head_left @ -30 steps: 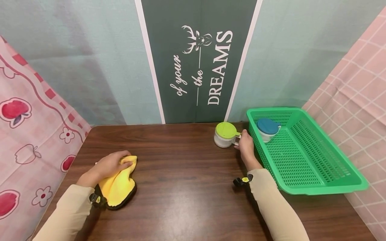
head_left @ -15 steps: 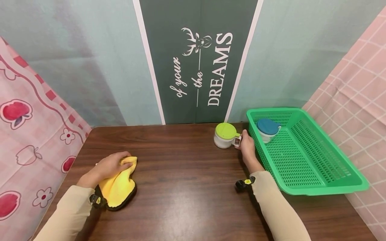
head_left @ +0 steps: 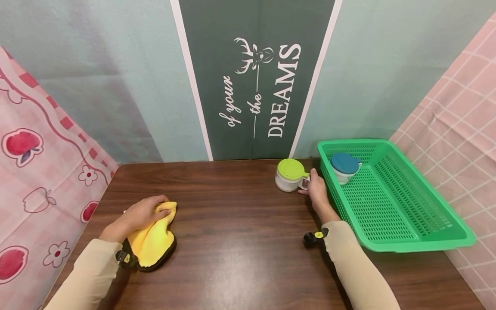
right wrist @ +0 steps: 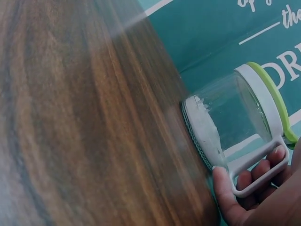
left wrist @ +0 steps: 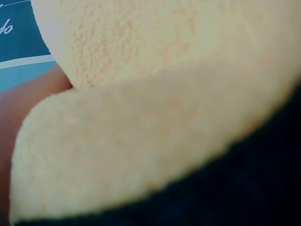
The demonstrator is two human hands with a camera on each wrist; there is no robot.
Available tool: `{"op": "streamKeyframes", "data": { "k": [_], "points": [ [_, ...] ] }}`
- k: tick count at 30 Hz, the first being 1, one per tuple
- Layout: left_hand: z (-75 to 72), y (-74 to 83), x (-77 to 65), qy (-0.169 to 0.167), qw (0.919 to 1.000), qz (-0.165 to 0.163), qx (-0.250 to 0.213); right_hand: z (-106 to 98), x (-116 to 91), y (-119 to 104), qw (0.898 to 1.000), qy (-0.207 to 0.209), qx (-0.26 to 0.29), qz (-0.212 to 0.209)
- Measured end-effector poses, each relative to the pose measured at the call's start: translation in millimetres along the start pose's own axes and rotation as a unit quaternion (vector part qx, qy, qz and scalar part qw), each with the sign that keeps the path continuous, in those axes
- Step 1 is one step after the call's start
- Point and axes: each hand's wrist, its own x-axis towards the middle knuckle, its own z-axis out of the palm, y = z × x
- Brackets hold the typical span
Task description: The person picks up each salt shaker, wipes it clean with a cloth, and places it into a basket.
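Note:
At the table's back edge, near the basket, stands a clear seasoning jar (head_left: 288,176) with a lime-green lid and a white handle. My right hand (head_left: 317,189) holds this handle. In the right wrist view the fingers (right wrist: 261,170) curl through the handle, and the jar (right wrist: 225,122) shows white grains at its bottom. Over on the left, my left hand (head_left: 141,214) grips a yellow cloth (head_left: 153,243) with a dark edge, bunched on the table. Blurred folds of the cloth (left wrist: 127,141) fill most of the left wrist view and hide most of that hand.
Just right of the right forearm sits a green plastic basket (head_left: 416,246). A similar jar with a blue lid (head_left: 346,164) stands in its back left corner. The brown wooden table (head_left: 228,241) meets a printed curtain (head_left: 248,142) at the back, with pink cloth on both sides.
My right hand has shifted slightly at the jar's handle, and its wrist has moved a little to the right. The jar stays in place. My left hand keeps its hold on the cloth.

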Motion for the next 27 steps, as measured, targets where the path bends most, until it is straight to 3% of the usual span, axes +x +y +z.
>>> {"op": "streamKeyframes", "data": {
  "k": [11, 27],
  "points": [
    [2.1, -2.3, -0.5, 0.003, 1.0, 0.001, -0.002, 1.8, -2.9, 5.5, 0.999, 0.029, 0.015, -0.026],
    [2.7, -1.5, -0.4, 0.005, 1.0, 0.0, -0.002, 5.8, -1.2, 8.0, 0.997, 0.008, 0.064, -0.03]
  ]
}}
